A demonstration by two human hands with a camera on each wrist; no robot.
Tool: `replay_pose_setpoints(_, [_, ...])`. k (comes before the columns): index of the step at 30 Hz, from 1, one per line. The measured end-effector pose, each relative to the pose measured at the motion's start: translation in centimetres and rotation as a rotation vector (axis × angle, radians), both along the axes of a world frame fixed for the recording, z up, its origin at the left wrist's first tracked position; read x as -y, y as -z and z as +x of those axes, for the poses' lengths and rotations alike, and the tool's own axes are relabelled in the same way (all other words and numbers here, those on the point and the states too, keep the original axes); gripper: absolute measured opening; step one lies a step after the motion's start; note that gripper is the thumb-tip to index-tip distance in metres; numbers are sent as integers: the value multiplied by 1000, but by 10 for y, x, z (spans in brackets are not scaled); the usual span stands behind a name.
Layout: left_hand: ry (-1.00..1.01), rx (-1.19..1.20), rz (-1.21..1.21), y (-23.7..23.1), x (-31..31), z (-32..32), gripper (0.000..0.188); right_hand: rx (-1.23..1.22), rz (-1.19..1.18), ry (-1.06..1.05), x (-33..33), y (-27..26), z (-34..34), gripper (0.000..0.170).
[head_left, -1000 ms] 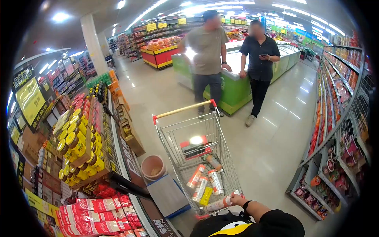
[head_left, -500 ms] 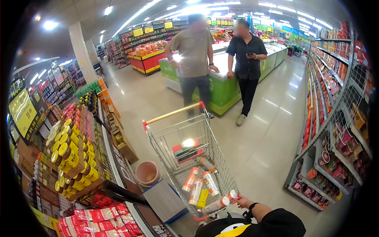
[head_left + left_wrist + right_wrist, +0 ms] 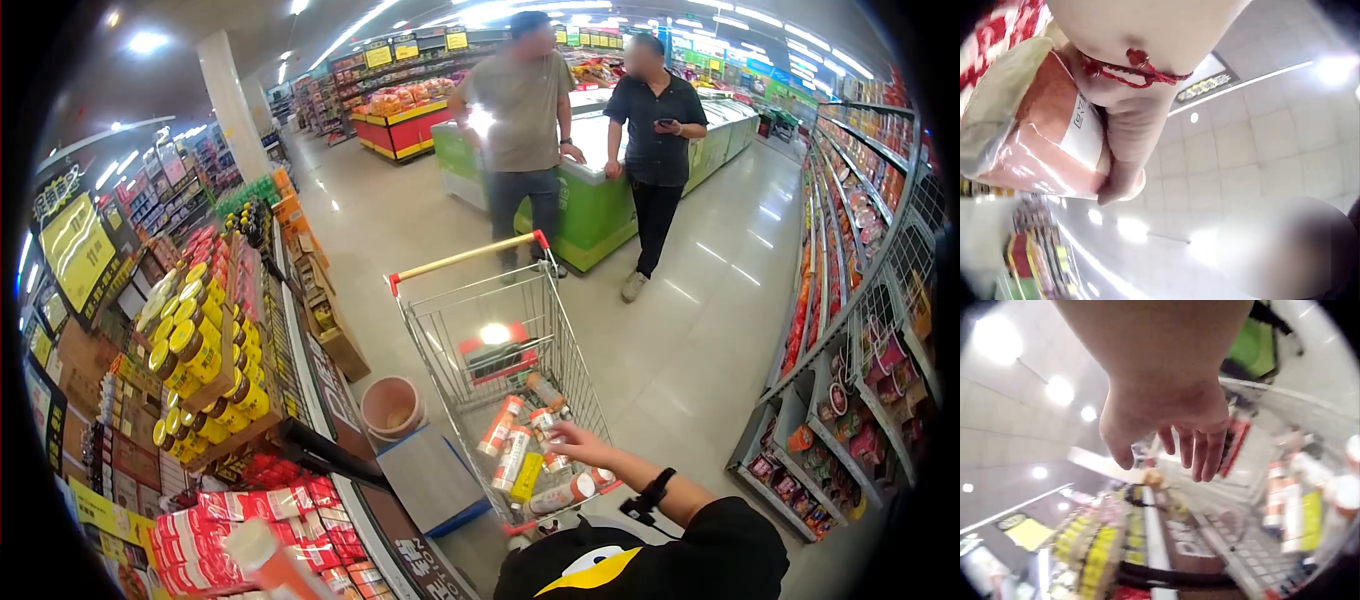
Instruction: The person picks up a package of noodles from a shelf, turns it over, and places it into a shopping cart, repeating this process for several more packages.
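Observation:
My left hand [image 3: 1132, 134] grips an orange-and-white cylindrical package [image 3: 1054, 140] in glossy clear wrap. In the head view, a blurred part of that package [image 3: 268, 560] shows at the lower left, and the left hand is out of frame. My right hand [image 3: 582, 443] reaches over the shopping cart [image 3: 590, 400] with nothing in it. Its fingers [image 3: 1200, 453] hang apart and loosely extended in the right wrist view. Below it in the cart lie several orange-and-white cylindrical packages [image 3: 511, 458] and a yellow pack [image 3: 526, 477].
Red-and-white bags [image 3: 190, 550] and yellow-lidded jars [image 3: 195, 345] fill the left display. A pink bucket [image 3: 392, 405] stands between display and cart. Two people [image 3: 525, 120] stand beyond the cart by green freezers [image 3: 590, 225]. Stocked shelves [image 3: 850, 230] line the right.
My right hand has left the cart's near corner and moved left over the packages. The package in my left hand has come into the head view at the lower left.

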State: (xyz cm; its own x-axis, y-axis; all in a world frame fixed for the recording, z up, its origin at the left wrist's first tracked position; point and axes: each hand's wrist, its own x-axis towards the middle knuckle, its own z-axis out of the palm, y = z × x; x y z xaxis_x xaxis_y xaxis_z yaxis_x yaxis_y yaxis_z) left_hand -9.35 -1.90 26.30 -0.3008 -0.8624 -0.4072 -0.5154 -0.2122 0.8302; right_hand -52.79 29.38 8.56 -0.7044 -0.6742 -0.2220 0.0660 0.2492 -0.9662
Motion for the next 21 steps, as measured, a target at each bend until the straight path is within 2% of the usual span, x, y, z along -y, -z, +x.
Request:
replay_pose_setpoints(1, [116, -11, 57, -3, -3, -19, 59, -17, -133, -138, 27, -44, 10, 58])
replay_pose_setpoints(2, [292, -141, -42, -10, -21, -50, 60, 26, -275, -227, 47, -80, 23, 59])
replay_pose_setpoints(3, [458, -291, -129, -17, -40, -80, 61, 70, -416, -318, 60, -111, 36, 59])
replay_pose_setpoints(4, [487, -584, -61, -25, -69, -123, 68, 6, -411, -337, 67, -140, 52, 62])
replay_pose_setpoints(5, [673, -449, 25, 22, -45, -128, 78, -62, -409, -356, 72, -167, 65, 65])
replay_pose_setpoints(6, [826, -330, -154, 11, -58, -148, 72, -132, -410, -375, 74, -179, 72, 68])
replay_pose_setpoints(7, [960, -221, -349, 0, -70, -167, 71, -337, -368, -423, 72, -172, 68, 67])
replay_pose_setpoints(8, [1029, -127, -370, -6, -79, -178, 70, -539, -325, -467, 64, -160, 67, 66])
replay_pose_setpoints(9, [1085, -75, -362, -7, -84, -184, 71, -246, -346, -301, 51, -155, 76, 59])
replay_pose_setpoints(12, [1209, -59, -428, -20, -95, -204, 74, -23, -405, -86, 19, -124, 78, 61])
replay_pose_setpoints(13, [1248, -72, -455, -27, -98, -210, 75, 32, -525, -12, 17, -117, 75, 61])
replay_pose_setpoints(14, [1262, -80, -541, -37, -95, -214, 67, 34, -534, 64, 10, -118, 72, 62])
replay_pose_setpoints(16, [985, -256, -773, -24, -82, -218, 52, 88, -689, 203, 5, -110, 63, 61])
replay_pose_setpoints(18, [750, -302, -919, -28, -78, -222, 54, 22, -768, 220, -2, -137, 58, 61])
replay_pose_setpoints(21, [505, -699, -565, 30, -76, -240, 66, -12, -920, 310, -2, -162, 56, 64])
